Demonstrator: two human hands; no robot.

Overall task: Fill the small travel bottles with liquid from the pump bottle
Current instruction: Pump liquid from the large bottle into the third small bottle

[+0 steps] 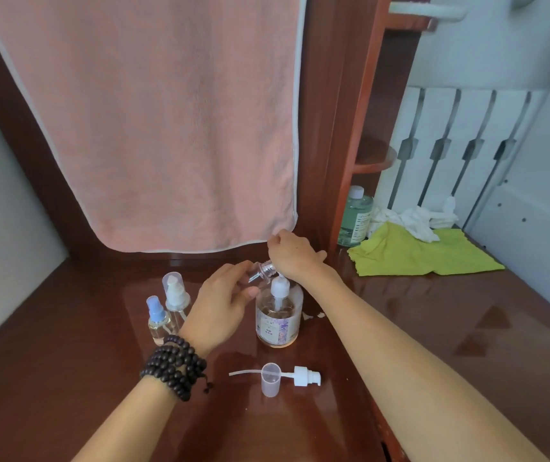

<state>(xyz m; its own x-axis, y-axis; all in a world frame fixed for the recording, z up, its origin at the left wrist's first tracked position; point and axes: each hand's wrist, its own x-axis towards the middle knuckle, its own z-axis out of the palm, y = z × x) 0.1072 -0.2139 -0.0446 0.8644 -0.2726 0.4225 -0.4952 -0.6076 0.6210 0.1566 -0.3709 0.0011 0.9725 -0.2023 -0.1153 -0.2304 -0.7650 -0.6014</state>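
A clear pump bottle with a floral label and white collar stands mid-table. My right hand rests closed on top of its pump head, which is hidden under the hand. My left hand holds a small clear travel bottle, uncapped and tilted, with its threaded neck close to the pump's spout. Two more small bottles stand to the left: one with a blue spray top, one with a white pump under a clear cap. A loose white pump top and a clear cap lie at the front.
A pink towel hangs behind the wooden table. A green bottle stands on the right, beside a yellow-green cloth and crumpled white tissue. A bead bracelet circles my left wrist.
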